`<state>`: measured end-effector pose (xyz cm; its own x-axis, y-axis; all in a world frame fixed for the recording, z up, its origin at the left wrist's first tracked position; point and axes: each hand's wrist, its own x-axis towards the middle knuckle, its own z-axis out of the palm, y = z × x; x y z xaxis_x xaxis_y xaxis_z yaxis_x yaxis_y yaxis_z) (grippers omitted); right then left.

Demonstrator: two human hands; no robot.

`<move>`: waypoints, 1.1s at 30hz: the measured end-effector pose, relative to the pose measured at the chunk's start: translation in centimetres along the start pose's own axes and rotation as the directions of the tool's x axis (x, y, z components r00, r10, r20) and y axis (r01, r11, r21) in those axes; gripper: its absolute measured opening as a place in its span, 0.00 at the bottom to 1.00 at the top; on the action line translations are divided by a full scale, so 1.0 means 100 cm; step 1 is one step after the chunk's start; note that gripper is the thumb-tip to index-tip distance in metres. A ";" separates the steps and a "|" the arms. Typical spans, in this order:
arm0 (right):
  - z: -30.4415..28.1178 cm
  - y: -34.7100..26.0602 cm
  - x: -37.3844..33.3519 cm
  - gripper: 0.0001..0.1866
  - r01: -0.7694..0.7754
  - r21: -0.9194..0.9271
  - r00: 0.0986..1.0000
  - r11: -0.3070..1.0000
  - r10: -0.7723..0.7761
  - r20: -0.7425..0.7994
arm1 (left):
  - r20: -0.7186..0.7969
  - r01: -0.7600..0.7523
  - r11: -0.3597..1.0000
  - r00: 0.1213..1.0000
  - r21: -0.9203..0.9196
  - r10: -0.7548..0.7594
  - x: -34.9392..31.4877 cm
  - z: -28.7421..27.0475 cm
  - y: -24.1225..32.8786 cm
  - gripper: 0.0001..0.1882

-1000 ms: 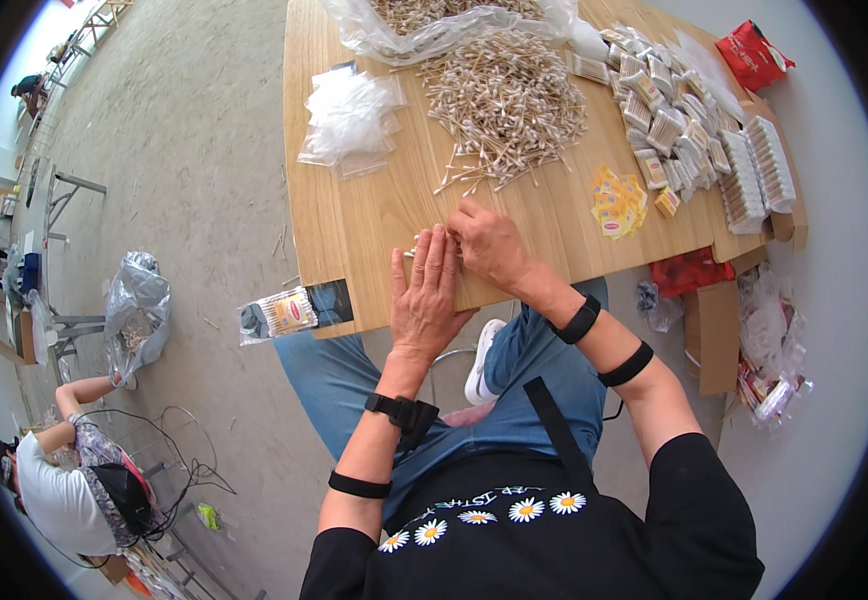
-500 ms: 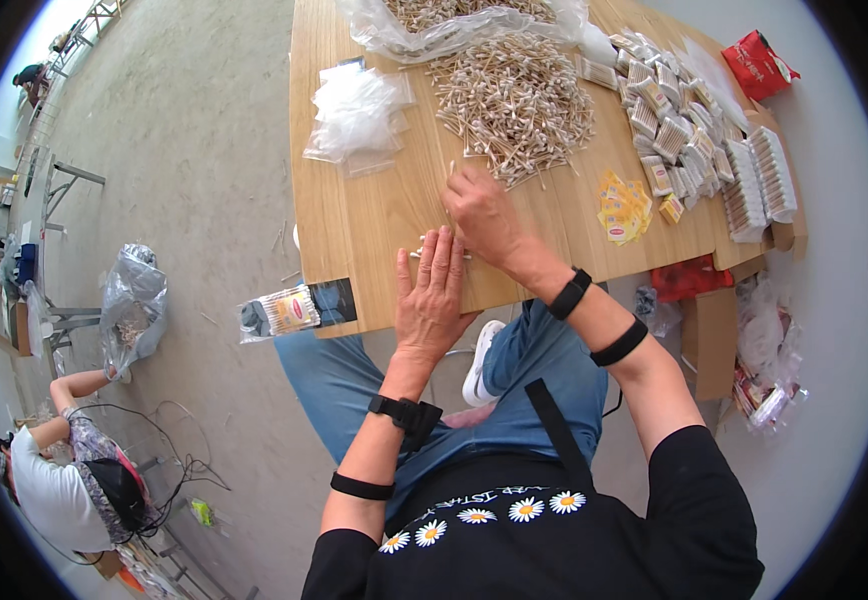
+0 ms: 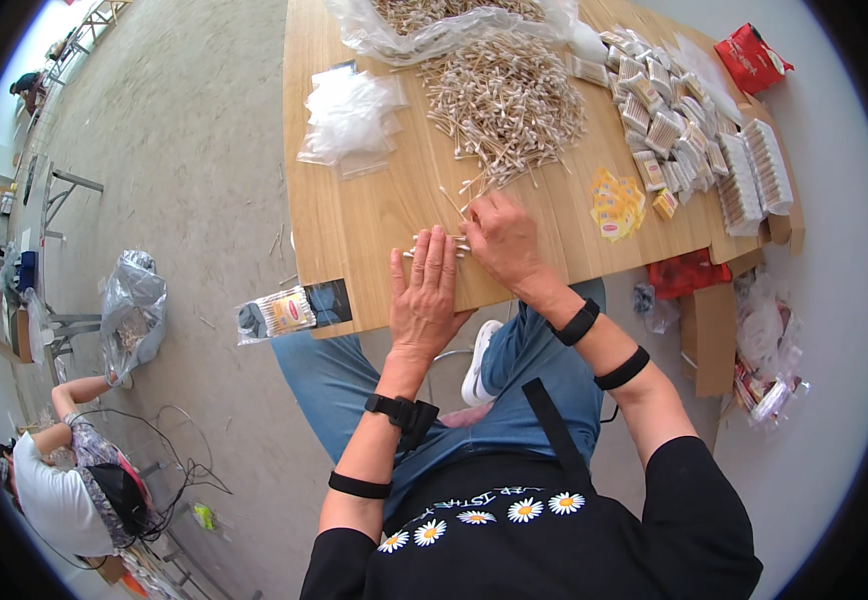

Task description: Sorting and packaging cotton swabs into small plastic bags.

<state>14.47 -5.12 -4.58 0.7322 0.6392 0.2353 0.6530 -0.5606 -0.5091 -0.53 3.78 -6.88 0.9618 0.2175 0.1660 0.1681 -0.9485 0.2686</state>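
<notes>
My left hand (image 3: 427,295) lies flat near the table's front edge, fingers stretched and side by side. Under its fingers is a small row of cotton swabs (image 3: 462,247), their white tips poking out on both sides. Close beside it, my right hand (image 3: 502,238) is curled with fingertips pinched. A single cotton swab (image 3: 453,203) slants out from those fingertips; its lower end is hidden. Just beyond the hands spreads a large heap of loose cotton swabs (image 3: 504,105).
Clear plastic bags (image 3: 349,118) lie at the left. Packed swab bundles (image 3: 669,125) and yellow cards (image 3: 616,205) are on the right. A filled packet (image 3: 289,312) sits at the front left corner. A co-worker (image 3: 64,490) bends at the far left.
My right hand has come from the edge of the heap back toward my left hand, a swab at its fingertips. The left hand stays flat on the row.
</notes>
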 end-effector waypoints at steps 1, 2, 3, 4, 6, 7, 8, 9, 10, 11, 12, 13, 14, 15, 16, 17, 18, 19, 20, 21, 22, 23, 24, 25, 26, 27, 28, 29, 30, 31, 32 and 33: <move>0.006 0.000 0.000 0.04 0.033 0.010 0.999 0.999 -0.033 -0.027 | 0.005 0.002 1.000 1.000 0.018 -0.002 0.000 0.000 0.000 0.60; 0.010 0.000 -0.001 0.04 0.067 0.019 0.996 0.998 -0.065 -0.054 | 0.007 0.000 1.000 1.000 0.019 0.000 0.000 0.000 0.000 0.60; 0.010 0.000 -0.001 0.04 0.067 0.020 0.996 0.998 -0.065 -0.053 | 0.006 -0.002 1.000 1.000 0.023 0.002 0.000 0.000 0.000 0.61; 0.011 0.000 -0.001 0.03 0.153 0.024 0.988 0.988 -0.153 -0.036 | 0.005 -0.005 1.000 1.000 0.026 0.005 0.000 0.001 -0.001 0.61; 0.010 0.003 0.000 0.03 0.241 0.029 0.971 0.970 -0.240 -0.019 | -0.005 -0.003 1.000 1.000 0.017 0.003 -0.001 0.001 -0.001 0.61; 0.010 0.008 0.004 0.03 0.243 0.072 0.970 0.967 -0.244 -0.007 | -0.016 -0.002 1.000 1.000 0.007 0.002 -0.001 0.001 -0.001 0.61; 0.010 0.012 0.006 0.03 0.245 0.116 0.969 0.962 -0.248 0.004 | -0.017 0.000 1.000 1.000 0.006 0.001 0.000 0.001 0.000 0.61; 0.007 0.010 0.006 0.03 0.246 0.116 0.969 0.962 -0.249 0.006 | -0.012 -0.003 1.000 1.000 0.009 0.003 0.000 0.001 -0.001 0.61; 0.004 0.009 0.007 0.03 0.203 0.141 0.978 0.969 -0.208 0.016 | -0.008 -0.006 1.000 1.000 0.012 0.006 0.000 0.001 -0.001 0.61; 0.002 0.008 0.007 0.02 0.160 0.166 0.986 0.973 -0.167 0.028 | -0.007 -0.005 1.000 1.000 0.012 0.005 0.000 0.001 -0.001 0.61; 0.003 0.007 0.007 0.02 0.160 0.166 0.985 0.973 -0.167 0.029 | -0.002 -0.003 1.000 1.000 0.008 0.003 0.000 0.000 -0.001 0.61; 0.003 0.006 0.007 0.02 0.099 0.130 0.995 0.987 -0.099 -0.006 | 0.004 -0.001 1.000 1.000 0.005 0.001 0.000 0.000 -0.001 0.61; 0.004 0.005 0.007 0.02 0.035 0.097 0.999 0.995 -0.031 -0.044 | 0.004 0.000 1.000 1.000 0.005 0.000 0.000 0.000 0.000 0.61; 0.006 0.004 0.007 0.02 0.034 0.097 0.999 0.995 -0.030 -0.045 | 0.002 0.001 1.000 1.000 0.008 -0.001 0.000 0.000 -0.001 0.61; 0.009 0.003 0.007 0.02 0.096 0.090 0.995 0.991 -0.093 -0.040 | 0.000 0.002 1.000 1.000 0.011 -0.002 0.001 -0.001 -0.001 0.61; 0.010 0.003 0.006 0.02 0.158 0.083 0.987 0.984 -0.155 -0.035 | 0.001 0.000 1.000 1.000 0.011 0.000 0.001 -0.001 0.000 0.61; 0.011 0.003 0.006 0.02 0.157 0.084 0.987 0.984 -0.155 -0.036 | -0.002 0.001 1.000 1.000 0.002 -0.001 0.001 -0.001 0.000 0.61; 0.011 0.004 0.006 0.02 0.187 0.085 0.982 0.979 -0.186 -0.026 | -0.006 0.002 1.000 1.000 -0.007 -0.002 0.000 0.000 0.000 0.61; 0.012 0.004 0.005 0.03 0.217 0.087 0.976 0.972 -0.217 -0.017 | -0.006 0.001 1.000 1.000 -0.006 -0.001 0.000 0.000 0.000 0.61; 0.012 0.004 0.004 0.03 0.217 0.086 0.976 0.972 -0.217 -0.017 | -0.001 0.003 1.000 1.000 -0.010 -0.003 0.000 0.000 0.000 0.62; 0.012 0.004 0.002 0.03 0.231 0.131 0.972 0.964 -0.234 0.007 | 0.005 0.006 1.000 1.000 -0.014 -0.005 0.001 0.000 0.001 0.62; 0.012 0.005 0.001 0.03 0.243 0.176 0.967 0.954 -0.251 0.030 | 0.004 0.005 1.000 1.000 -0.016 -0.005 0.000 0.000 0.001 0.62; 0.011 0.005 0.002 0.03 0.243 0.176 0.967 0.954 -0.252 0.030 | 0.011 0.017 1.000 1.000 -0.024 -0.017 0.001 -0.003 0.001 0.62; 0.009 0.005 0.002 0.04 0.218 0.132 0.974 0.967 -0.224 0.038 | 0.019 0.029 0.999 0.999 -0.032 -0.028 0.001 -0.004 0.001 0.61; 0.006 0.006 0.002 0.05 0.192 0.087 0.979 0.978 -0.196 0.046 | 0.018 0.029 0.999 0.999 -0.033 -0.028 0.001 -0.003 0.002 0.61; 0.001 0.007 0.006 0.05 0.192 0.087 0.979 0.978 -0.196 0.045 | 0.007 0.026 0.999 1.000 -0.034 -0.026 0.001 -0.003 0.002 0.61; -0.004 0.009 0.013 0.05 0.133 0.041 0.991 0.990 -0.132 -0.024 | -0.004 0.023 0.999 1.000 -0.035 -0.024 0.000 -0.003 0.001 0.61; -0.006 0.012 0.020 0.06 0.070 0.000 0.993 0.998 -0.069 -0.096 | -0.004 0.024 0.999 1.000 -0.034 -0.024 -0.001 -0.003 0.001 0.61; -0.006 0.017 0.024 0.06 0.068 -0.002 0.993 0.998 -0.068 -0.097 | 0.015 0.030 0.999 0.999 0.022 -0.030 0.000 -0.004 0.002 0.61; -0.003 0.023 0.027 0.06 0.098 -0.050 0.992 0.994 -0.102 -0.074 | 0.033 0.035 0.996 0.999 0.079 -0.038 0.000 -0.004 0.004 0.61; -0.001 0.028 0.029 0.07 0.129 -0.096 0.990 0.987 -0.134 -0.049 | 0.032 0.033 0.996 0.999 0.079 -0.036 -0.001 -0.004 0.004 0.61; 0.000 0.031 0.032 0.07 0.129 -0.095 0.990 0.987 -0.135 -0.050 | 0.022 0.049 0.996 0.998 0.079 -0.051 -0.003 -0.003 0.003 0.61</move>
<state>18.83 -4.87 -5.41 0.6464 0.6816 0.3430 0.7578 -0.5208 -0.3930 -0.87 3.48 -6.56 0.9565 0.2606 0.1313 0.2319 -0.9519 0.2005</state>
